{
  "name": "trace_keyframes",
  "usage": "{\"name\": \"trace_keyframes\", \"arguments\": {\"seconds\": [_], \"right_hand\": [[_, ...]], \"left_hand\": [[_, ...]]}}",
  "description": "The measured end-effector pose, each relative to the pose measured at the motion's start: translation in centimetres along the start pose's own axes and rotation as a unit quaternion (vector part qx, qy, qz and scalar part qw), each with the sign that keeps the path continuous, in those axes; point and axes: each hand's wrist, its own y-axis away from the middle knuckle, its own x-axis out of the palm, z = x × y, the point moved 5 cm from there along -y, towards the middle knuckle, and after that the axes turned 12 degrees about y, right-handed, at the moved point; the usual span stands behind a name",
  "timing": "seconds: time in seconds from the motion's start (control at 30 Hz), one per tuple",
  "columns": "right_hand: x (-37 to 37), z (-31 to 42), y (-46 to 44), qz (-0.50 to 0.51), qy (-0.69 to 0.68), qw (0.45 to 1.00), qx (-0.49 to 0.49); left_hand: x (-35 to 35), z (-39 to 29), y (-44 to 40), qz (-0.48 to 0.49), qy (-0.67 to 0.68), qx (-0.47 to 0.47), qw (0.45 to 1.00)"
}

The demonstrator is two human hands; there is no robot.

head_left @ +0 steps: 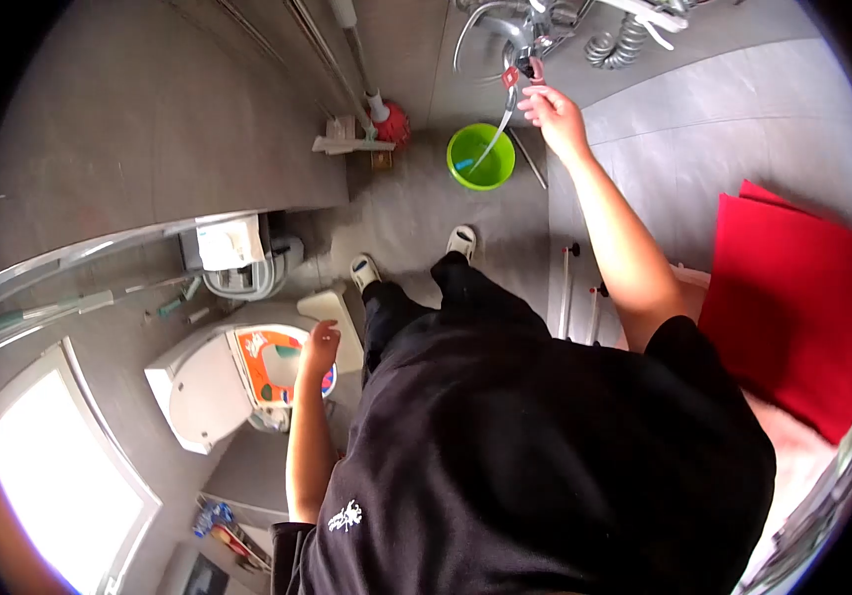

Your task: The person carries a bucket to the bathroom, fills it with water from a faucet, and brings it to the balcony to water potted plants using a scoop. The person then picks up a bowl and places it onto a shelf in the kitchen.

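My right hand [557, 121] reaches forward to the chrome tap [525, 45] on the wall. Its fingers are stretched out just below the tap, and I see nothing held in them. A red tag [510, 77] hangs by the tap. From there a clear stream [496, 137], which looks like water, runs down into a green basin [493, 180] on the floor. Something small and blue [463, 165] lies in the basin. My left hand [321, 349] hangs at my side above the toilet, loosely bent, with nothing visible in it.
A toilet with an orange patterned seat [255, 367] stands at the left, its lid [210, 397] raised. A red plunger-like thing [393, 124] is by the left wall. Red cloth [793, 297] hangs at the right. A metal rail [567, 293] stands near my right leg.
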Motion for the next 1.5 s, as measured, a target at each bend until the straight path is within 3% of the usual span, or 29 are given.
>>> {"name": "trace_keyframes", "arguments": {"seconds": [0.07,0.17,0.53,0.67,0.73,0.8,0.83,0.93,0.97,1.03,1.07,1.13,1.27,1.5], "right_hand": [[-0.4,-0.3,-0.3,0.004,-0.033,0.998,-0.051],[-0.7,-0.7,-0.2,0.021,-0.034,0.999,-0.037],[-0.9,-3.0,-1.1,-0.052,-0.055,0.996,-0.045],[0.0,-5.1,-1.4,-0.076,0.007,0.989,-0.129],[3.0,-10.1,-1.3,-0.077,-0.051,0.990,-0.105],[8.1,-18.3,-0.6,0.017,-0.076,0.995,0.055],[10.7,-23.8,0.6,0.059,-0.058,0.987,0.137],[17.4,-37.8,3.7,0.142,0.016,0.900,0.412],[18.8,-42.6,3.8,0.146,0.020,0.897,0.417],[22.4,-52.7,4.5,0.093,-0.041,0.829,0.549],[24.1,-55.1,4.7,0.095,-0.042,0.821,0.561],[27.5,-57.9,4.1,0.020,-0.170,0.797,0.580],[32.4,-62.6,3.6,-0.019,-0.289,0.793,0.536],[30.7,-61.8,4.4,-0.092,-0.342,0.777,0.520]], "left_hand": [[1.4,-0.7,1.6,-0.064,0.068,-0.024,0.995],[4.0,0.2,3.8,-0.088,-0.007,-0.057,0.994],[12.7,3.7,6.6,-0.027,0.028,-0.160,0.986],[15.0,4.8,2.4,-0.033,0.072,-0.133,0.988],[15.7,1.8,-0.3,-0.040,0.111,-0.112,0.987],[17.0,-0.6,-2.2,-0.062,0.130,-0.147,0.979],[19.3,2.7,-3.1,-0.058,0.155,-0.111,0.980],[23.3,2.6,-3.6,-0.044,0.252,-0.123,0.959],[24.5,2.6,-3.2,-0.017,0.243,-0.121,0.962],[25.3,1.8,-2.9,0.036,0.209,-0.127,0.969],[25.5,1.4,-2.8,0.066,0.187,-0.137,0.970],[26.6,3.6,-1.8,0.081,0.173,-0.173,0.966],[27.0,8.5,-0.3,0.051,0.163,-0.245,0.954],[23.1,8.1,-1.4,0.077,0.127,-0.200,0.969]]}}
